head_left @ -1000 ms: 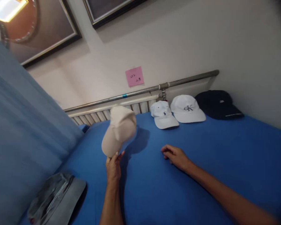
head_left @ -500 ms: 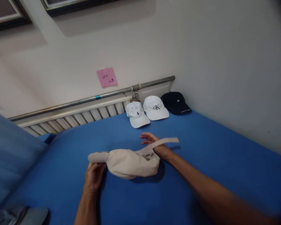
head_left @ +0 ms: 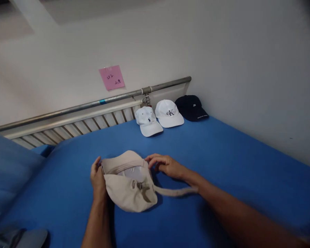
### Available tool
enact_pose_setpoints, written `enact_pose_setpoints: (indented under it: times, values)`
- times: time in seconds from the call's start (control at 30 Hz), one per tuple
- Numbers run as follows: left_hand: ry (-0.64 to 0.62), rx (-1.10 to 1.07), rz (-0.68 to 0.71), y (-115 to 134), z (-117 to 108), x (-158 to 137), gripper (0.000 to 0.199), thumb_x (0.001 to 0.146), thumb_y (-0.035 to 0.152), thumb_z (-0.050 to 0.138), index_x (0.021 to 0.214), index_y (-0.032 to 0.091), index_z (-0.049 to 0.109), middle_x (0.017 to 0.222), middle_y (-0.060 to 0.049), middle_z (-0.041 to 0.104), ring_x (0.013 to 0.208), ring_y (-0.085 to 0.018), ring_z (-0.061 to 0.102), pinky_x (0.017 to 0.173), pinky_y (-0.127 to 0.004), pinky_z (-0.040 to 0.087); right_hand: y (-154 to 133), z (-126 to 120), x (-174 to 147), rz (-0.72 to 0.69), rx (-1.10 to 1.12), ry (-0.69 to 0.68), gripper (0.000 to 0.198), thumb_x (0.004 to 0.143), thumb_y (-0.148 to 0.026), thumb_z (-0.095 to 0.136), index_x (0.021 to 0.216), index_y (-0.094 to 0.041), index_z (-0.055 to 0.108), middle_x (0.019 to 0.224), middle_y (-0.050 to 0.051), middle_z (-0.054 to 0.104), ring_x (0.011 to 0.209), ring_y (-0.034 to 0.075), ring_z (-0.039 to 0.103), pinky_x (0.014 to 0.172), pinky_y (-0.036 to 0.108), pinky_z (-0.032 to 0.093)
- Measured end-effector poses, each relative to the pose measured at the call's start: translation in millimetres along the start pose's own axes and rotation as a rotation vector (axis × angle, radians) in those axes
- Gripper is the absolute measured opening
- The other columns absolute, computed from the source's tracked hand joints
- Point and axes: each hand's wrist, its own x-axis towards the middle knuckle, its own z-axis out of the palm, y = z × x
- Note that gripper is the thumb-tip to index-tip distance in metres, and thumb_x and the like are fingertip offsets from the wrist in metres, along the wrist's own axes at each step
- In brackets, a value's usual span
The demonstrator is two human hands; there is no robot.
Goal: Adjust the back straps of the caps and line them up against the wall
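Note:
A beige baseball cap (head_left: 120,189) is held above the blue surface, its inside turned up toward me and the brim on the far side. My left hand (head_left: 97,176) grips the cap's left edge, with part of the fingers hidden behind it. At the right edge, near the rim, the curled fingers of my right hand (head_left: 167,166) pinch the fabric. The cap's loose back strap (head_left: 174,192) sticks out to the right, its end near my right forearm. Inside the crown, a buckle and pale lining show.
Along the back stand a small white cap (head_left: 147,121), a white cap with black letters (head_left: 169,114) and a black cap (head_left: 191,109). Behind them run a metal pipe (head_left: 119,96) and a radiator (head_left: 74,129). A grey cap (head_left: 31,238) lies at lower left on the blue sheet (head_left: 222,165).
The beige cap has turned so its inside faces me. My right hand has gone from open beside the strap to gripping the rim, and the strap has swung lower. The view has shifted slightly.

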Motion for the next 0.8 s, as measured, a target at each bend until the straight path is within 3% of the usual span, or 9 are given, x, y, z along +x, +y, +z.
enact_pose_setpoints:
  times: [0.1,0.2,0.27,0.33,0.43,0.5,0.6,0.7,0.8]
  values:
    - [-0.007,0.221,0.404,19,-11,-19,0.033,0.080,0.025,0.054,0.112,0.026,0.062,0.125,-0.002,0.058,0.119,-0.021,0.049,0.101,-0.035,0.035,-4,5,-1,-0.115,-0.238,-0.025,0.056,0.062,0.005,0.037,0.102,-0.020,0.066,0.126,0.006,0.056,0.120,0.018,0.047,0.102,0.042,0.035]
    - [-0.374,0.491,0.632,38,-13,-40,0.028,0.082,0.024,0.052,0.106,0.025,0.064,0.111,-0.004,0.066,0.107,-0.023,0.056,0.097,-0.039,0.038,-11,14,-2,-0.239,-0.450,-0.073,0.059,0.063,0.008,0.038,0.109,-0.020,0.064,0.130,0.008,0.053,0.125,0.018,0.041,0.105,0.044,0.031]
    - [-0.614,0.686,0.788,49,-9,-50,0.022,0.078,0.024,0.058,0.098,0.024,0.066,0.097,-0.004,0.069,0.097,-0.023,0.060,0.101,-0.043,0.032,-15,20,-3,-0.317,-0.565,-0.112,0.050,0.066,0.007,0.040,0.098,-0.020,0.067,0.129,0.007,0.054,0.126,0.020,0.039,0.105,0.044,0.029]
    - [-0.733,0.840,0.875,57,-4,-58,0.018,0.076,0.027,0.061,0.093,0.022,0.067,0.088,-0.003,0.071,0.089,-0.022,0.062,0.104,-0.047,0.026,-17,24,-3,-0.369,-0.641,-0.133,0.036,0.067,0.005,0.043,0.083,-0.018,0.066,0.122,0.007,0.058,0.122,0.020,0.042,0.102,0.043,0.031]
    - [-0.819,0.979,0.855,63,-1,-65,0.018,0.078,0.034,0.060,0.085,0.020,0.068,0.081,-0.004,0.071,0.085,-0.023,0.062,0.105,-0.050,0.021,-16,23,-3,-0.377,-0.691,-0.075,0.027,0.068,0.002,0.043,0.076,-0.017,0.060,0.091,0.004,0.066,0.093,0.017,0.056,0.089,0.037,0.038]
    - [-0.905,1.014,0.786,63,0,-67,0.021,0.076,0.037,0.062,0.086,0.020,0.069,0.080,-0.004,0.070,0.087,-0.024,0.061,0.105,-0.050,0.019,-16,21,-3,-0.384,-0.720,0.011,0.025,0.069,0.002,0.042,0.075,-0.017,0.057,0.070,0.000,0.061,0.071,0.013,0.054,0.082,0.034,0.038]
    - [-1.019,0.957,0.642,61,1,-65,0.021,0.073,0.033,0.066,0.090,0.021,0.068,0.083,-0.003,0.069,0.091,-0.025,0.059,0.104,-0.050,0.020,-19,19,-3,-0.430,-0.759,0.098,0.023,0.070,0.001,0.040,0.071,-0.017,0.054,0.061,-0.002,0.053,0.060,0.011,0.047,0.079,0.033,0.036]
    - [-0.940,0.792,0.502,62,1,-60,0.008,0.075,0.026,0.062,0.079,0.020,0.063,0.078,-0.003,0.064,0.086,-0.023,0.056,0.092,-0.044,0.033,-28,16,-4,-0.465,-0.765,0.173,0.023,0.070,0.001,0.038,0.070,-0.018,0.052,0.060,-0.003,0.052,0.057,0.011,0.044,0.077,0.033,0.036]
    - [-0.815,0.510,0.338,58,-2,-54,0.010,0.078,0.029,0.061,0.076,0.020,0.059,0.084,-0.003,0.061,0.084,-0.020,0.054,0.076,-0.032,0.040,-38,11,-7,-0.413,-0.723,0.222,0.023,0.071,0.001,0.038,0.068,-0.017,0.052,0.061,-0.002,0.055,0.058,0.011,0.046,0.073,0.031,0.036]
